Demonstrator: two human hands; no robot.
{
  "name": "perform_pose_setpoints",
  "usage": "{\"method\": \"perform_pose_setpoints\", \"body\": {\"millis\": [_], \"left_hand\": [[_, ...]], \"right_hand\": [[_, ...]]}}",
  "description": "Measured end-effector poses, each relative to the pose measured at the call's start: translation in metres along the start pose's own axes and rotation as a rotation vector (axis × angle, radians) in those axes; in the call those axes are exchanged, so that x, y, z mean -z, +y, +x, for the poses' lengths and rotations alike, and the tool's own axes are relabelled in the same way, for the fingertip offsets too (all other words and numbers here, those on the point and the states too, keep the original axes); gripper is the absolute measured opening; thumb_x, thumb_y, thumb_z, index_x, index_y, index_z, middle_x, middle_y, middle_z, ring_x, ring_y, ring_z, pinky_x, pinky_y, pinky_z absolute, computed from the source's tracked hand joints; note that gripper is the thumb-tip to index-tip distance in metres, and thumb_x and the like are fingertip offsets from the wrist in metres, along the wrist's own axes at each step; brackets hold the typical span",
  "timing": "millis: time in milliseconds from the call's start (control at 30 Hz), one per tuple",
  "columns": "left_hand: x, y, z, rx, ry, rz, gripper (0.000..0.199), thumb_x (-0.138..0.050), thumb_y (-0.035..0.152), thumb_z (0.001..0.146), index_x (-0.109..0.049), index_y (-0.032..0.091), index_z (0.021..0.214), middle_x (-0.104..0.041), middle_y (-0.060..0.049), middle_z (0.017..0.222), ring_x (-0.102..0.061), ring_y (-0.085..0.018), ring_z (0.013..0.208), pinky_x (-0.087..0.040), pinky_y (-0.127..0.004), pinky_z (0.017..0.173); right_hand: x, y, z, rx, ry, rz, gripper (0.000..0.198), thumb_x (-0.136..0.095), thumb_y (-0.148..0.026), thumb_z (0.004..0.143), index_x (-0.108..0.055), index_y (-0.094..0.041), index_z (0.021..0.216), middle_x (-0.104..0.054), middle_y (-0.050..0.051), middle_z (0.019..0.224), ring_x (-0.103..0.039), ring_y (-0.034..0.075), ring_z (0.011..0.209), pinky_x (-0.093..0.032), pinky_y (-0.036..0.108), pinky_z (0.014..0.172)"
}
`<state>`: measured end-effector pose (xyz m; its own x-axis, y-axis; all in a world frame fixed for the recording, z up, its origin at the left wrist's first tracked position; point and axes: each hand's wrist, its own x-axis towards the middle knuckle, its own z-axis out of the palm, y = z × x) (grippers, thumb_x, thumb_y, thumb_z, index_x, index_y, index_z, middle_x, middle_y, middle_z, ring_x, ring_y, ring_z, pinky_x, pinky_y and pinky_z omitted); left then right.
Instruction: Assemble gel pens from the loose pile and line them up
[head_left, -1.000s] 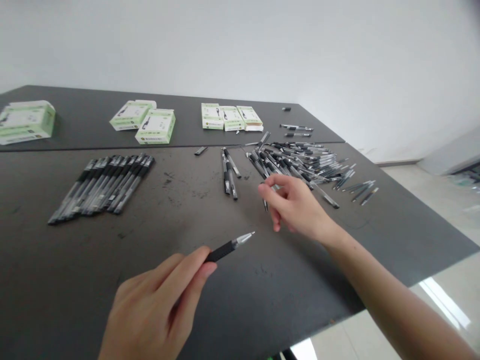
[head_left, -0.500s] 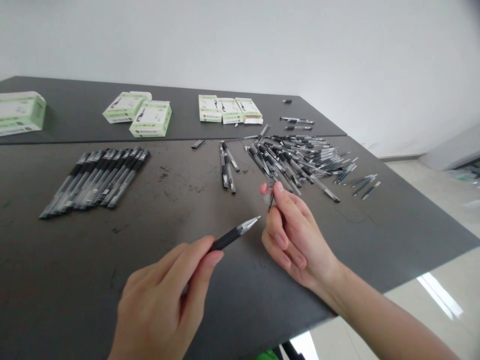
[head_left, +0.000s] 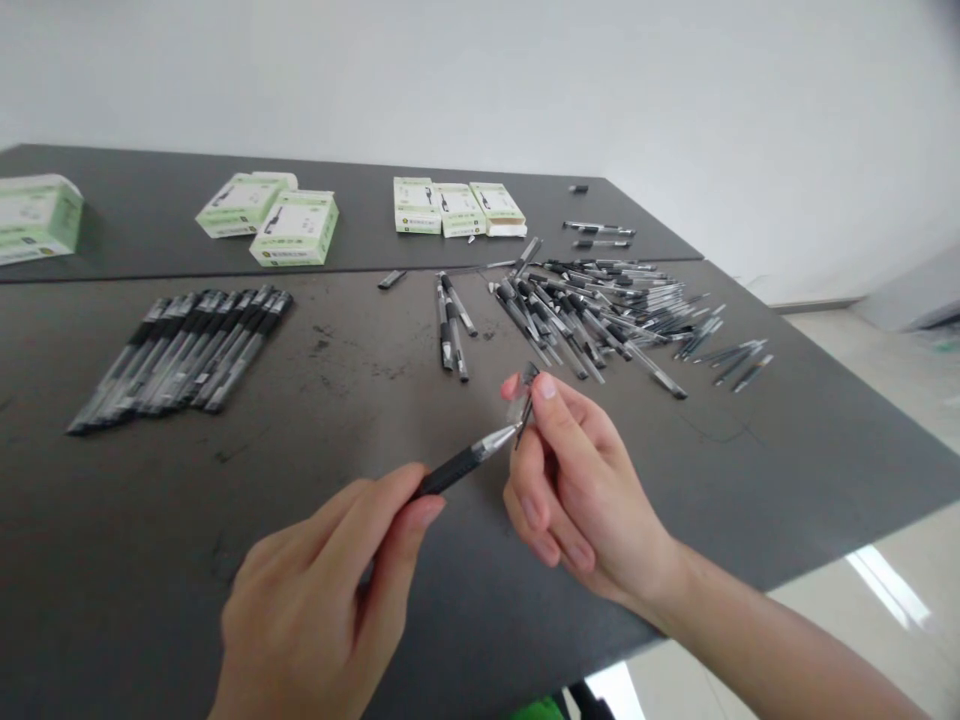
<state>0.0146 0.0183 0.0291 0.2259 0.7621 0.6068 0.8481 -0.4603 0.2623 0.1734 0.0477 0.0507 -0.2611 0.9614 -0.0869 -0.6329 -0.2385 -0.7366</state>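
My left hand [head_left: 330, 590] is closed round a pen [head_left: 457, 468] with a black grip and a silvery cone tip pointing up and right. Between thumb and fingers, my right hand [head_left: 577, 470] pinches a pen cap [head_left: 527, 385], clear with a dark clip. The pen's tip reaches the cap's near end; whether it is inside the cap I cannot tell. Behind my right hand lies a loose heap of pens [head_left: 577, 310]. A few more pens [head_left: 451, 325] lie left of that heap. Farther left, several capped pens [head_left: 187, 345] rest side by side in a slanted row.
Green-and-white boxes [head_left: 296, 228] stand along the back of the dark table [head_left: 315, 420], with more boxes [head_left: 457, 208] at the back middle. Thin refills [head_left: 739, 360] lie right of the heap. A loose cap [head_left: 392, 279] lies near the table seam. A white wall rises behind.
My right hand has moved slightly left with the cap, which has turned into view. The pen tip and cap, apart before, now meet. The left hand has barely moved.
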Motion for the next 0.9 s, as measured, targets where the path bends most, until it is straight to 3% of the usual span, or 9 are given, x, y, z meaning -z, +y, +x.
{"method": "perform_pose_setpoints", "body": {"millis": [367, 533, 900], "left_hand": [[-0.0003, -0.003, -0.0012, 0.017, -0.014, 0.025, 0.019, -0.045, 0.032, 0.09, -0.06, 0.021, 0.092, -0.07, 0.004, 0.076, -0.064, -0.007, 0.06, -0.042, -0.019, 0.053], [-0.001, -0.0013, 0.0011, 0.007, -0.072, -0.002, 0.02, -0.042, 0.032, 0.091, -0.058, 0.021, 0.093, -0.068, 0.005, 0.07, -0.062, -0.008, 0.054, -0.043, -0.02, 0.051], [-0.0015, -0.0002, 0.0001, 0.0, -0.066, 0.003, 0.019, -0.042, 0.032, 0.091, -0.058, 0.021, 0.094, -0.067, 0.005, 0.067, -0.062, -0.008, 0.052, -0.041, -0.021, 0.049]], "right_hand": [[-0.0021, -0.0057, -0.0033, 0.011, 0.019, 0.039, 0.028, -0.032, -0.034, 0.095, -0.054, -0.018, 0.088, -0.054, -0.008, 0.039, -0.026, 0.002, 0.018, -0.032, 0.01, 0.026], [-0.0036, -0.0065, -0.0051, -0.001, 0.024, 0.029, 0.027, -0.033, -0.036, 0.095, -0.053, -0.019, 0.089, -0.053, -0.008, 0.039, -0.026, 0.002, 0.019, -0.032, 0.011, 0.026], [-0.0021, -0.0016, -0.0081, -0.063, -0.006, -0.036, 0.023, -0.035, -0.04, 0.094, -0.05, -0.022, 0.091, -0.053, -0.009, 0.041, -0.029, 0.003, 0.02, -0.027, 0.012, 0.025]]}}
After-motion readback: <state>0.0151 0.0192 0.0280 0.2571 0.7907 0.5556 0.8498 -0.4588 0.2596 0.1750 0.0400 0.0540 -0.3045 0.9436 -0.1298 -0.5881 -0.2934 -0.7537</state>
